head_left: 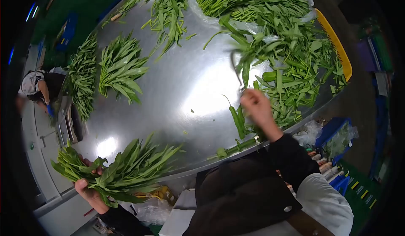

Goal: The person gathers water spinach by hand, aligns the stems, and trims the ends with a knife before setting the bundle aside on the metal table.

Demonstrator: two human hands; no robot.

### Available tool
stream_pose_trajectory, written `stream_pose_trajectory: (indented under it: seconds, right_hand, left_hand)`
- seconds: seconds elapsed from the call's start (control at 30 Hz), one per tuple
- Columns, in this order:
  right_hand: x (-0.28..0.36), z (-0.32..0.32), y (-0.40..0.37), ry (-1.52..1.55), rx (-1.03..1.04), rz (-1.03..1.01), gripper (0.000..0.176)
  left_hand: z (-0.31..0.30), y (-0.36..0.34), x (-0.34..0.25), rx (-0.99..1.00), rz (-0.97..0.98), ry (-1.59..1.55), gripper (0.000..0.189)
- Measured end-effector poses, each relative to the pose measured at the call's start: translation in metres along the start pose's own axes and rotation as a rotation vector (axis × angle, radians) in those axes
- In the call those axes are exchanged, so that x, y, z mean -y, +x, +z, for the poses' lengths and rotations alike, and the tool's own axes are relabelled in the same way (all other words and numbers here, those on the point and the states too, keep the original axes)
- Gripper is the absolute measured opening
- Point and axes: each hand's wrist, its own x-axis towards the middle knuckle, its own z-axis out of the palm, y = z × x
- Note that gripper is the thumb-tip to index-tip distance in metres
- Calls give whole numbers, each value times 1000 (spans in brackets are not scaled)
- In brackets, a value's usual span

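Observation:
My left hand (pixel 87 184) is closed around a bunch of water spinach (pixel 135 164), its cut stems toward the left and its long leaves toward the right, at the table's near left edge. My right hand (pixel 256 104) grips a small sickle (pixel 234 71) by its handle; the thin curved blade is blurred and points away from me. Beside that hand, loose leaves (pixel 238 122) lie on the metal table (pixel 168 88). A large heap of water spinach (pixel 253 2) fills the far right, partly on clear plastic. Two laid-out bunches, one of them a leafy bunch (pixel 122 65), rest at the left.
A yellow crate edge (pixel 337 46) borders the heap on the right. Scattered trimmings (pixel 295 92) cover the table's right side. Another person (pixel 38 86) with a blue glove works at the far left. Below the right edge stands a blue crate (pixel 335 137) with plastic.

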Motion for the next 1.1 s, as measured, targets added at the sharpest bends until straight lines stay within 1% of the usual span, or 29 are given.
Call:
stream_pose_trajectory:
  seconds: [0.03, 0.1, 0.13, 0.17, 0.23, 0.27, 0.33, 0.37, 0.43, 0.5, 0.57, 0.6, 0.63, 0.67, 0.7, 0.73, 0.77, 0.8, 0.83, 0.87, 0.9, 0.93, 0.97, 1.0, 1.03, 1.07, 1.1]
  right_hand:
    - [7, 19, -17, -34, 64, -16, 26]
    - [12, 53, -45, -90, 365, -85, 21]
    - [14, 70, -59, -214, 401, -260, 21]
    - [14, 86, -74, -338, 436, -433, 22]
    - [-8, 119, -99, -461, 576, -616, 28]
    - [-16, 123, -106, -465, 570, -610, 28]
    - [-21, 121, -108, -516, 630, -751, 28]
    - [-26, 110, -105, -528, 619, -744, 28]
    - [-27, 63, -88, -569, 463, -664, 32]
    - [-40, 18, -66, -602, 262, -624, 34]
    - [-45, -34, -26, -693, 153, -516, 35]
    - [-46, -56, -4, -739, 20, -475, 31]
    - [-44, -80, 21, -762, -65, -371, 32]
    - [-46, -106, 45, -771, -112, -349, 31]
    - [-49, -129, 62, -779, -157, -331, 31]
    - [-40, -145, 70, -773, -157, -338, 31]
    - [-28, -159, 77, -807, -60, -283, 32]
    - [-21, -166, 83, -839, 41, -233, 33]
    - [-29, -164, 83, -828, 53, -246, 33]
    - [-41, -159, 77, -644, 64, -296, 36]
    - [-48, -153, 68, -462, 71, -341, 38]
    - [-45, -144, 54, -261, 135, -83, 39]
    - [-40, -133, 38, -62, 194, 175, 40]
    - [-33, -121, 25, 54, 228, 192, 39]
    - [-26, -109, 13, 168, 261, 210, 38]
    - [-15, -103, 5, 221, 325, 290, 37]
    - [-6, -99, 1, 272, 392, 372, 36]
  left_hand:
    - [-3, -1, 0, 6, -1, -2, 77]
    - [-8, 0, 1, 28, -12, 46, 78]
    - [-5, 0, 3, -7, -32, 21, 78]
    - [-7, 2, 6, 0, -38, 20, 78]
    - [-8, 7, 13, -7, -110, 72, 75]
    - [6, 8, 16, -52, -122, 79, 67]
    - [9, 18, 21, -5, -149, 126, 65]
    - [13, 23, 24, 31, -169, 176, 62]
    - [29, 29, 29, 48, -160, 192, 59]
    - [42, 33, 30, 74, -209, 277, 56]
    - [52, 43, 36, 133, -242, 329, 54]
    - [65, 47, 39, 188, -259, 361, 55]
    - [79, 52, 41, 244, -276, 395, 55]
    - [90, 58, 44, 318, -339, 429, 56]
    - [112, 62, 42, 364, -505, 418, 57]
    - [128, 66, 52, 404, -496, 482, 60]
    - [148, 70, 59, 530, -581, 575, 60]
    - [171, 72, 71, 638, -562, 556, 57]
    - [169, 84, 96, 781, -577, 657, 53]
    - [190, 88, 108, 859, -619, 738, 52]
    - [209, 94, 125, 877, -562, 862, 53]
    - [224, 102, 147, 897, -502, 984, 54]
    - [227, 117, 186, 885, -440, 1087, 56]
    - [230, 129, 223, 875, -377, 1188, 58]
    - [245, 132, 243, 814, -328, 1310, 63]
    - [257, 131, 256, 748, -281, 1426, 68]
    - [262, 129, 256, 743, -285, 1418, 68]
